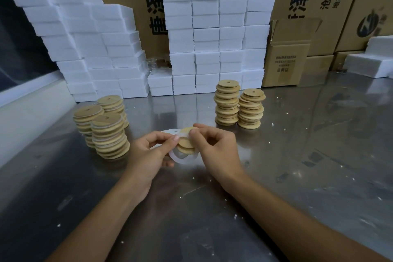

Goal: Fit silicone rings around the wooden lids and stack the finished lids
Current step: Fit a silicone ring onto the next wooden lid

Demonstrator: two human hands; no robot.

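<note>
Wooden lid and silicone ring pinched between left hand and right hand

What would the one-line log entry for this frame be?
stage: fitting ring | left hand: holds silicone ring | right hand: holds wooden lid | finished stacks: left

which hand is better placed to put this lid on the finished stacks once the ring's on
Left, probably. The ringed stacks stand on the left hand side; the right hand sits nearer the bare lid stacks. Both grip the lid.
</note>
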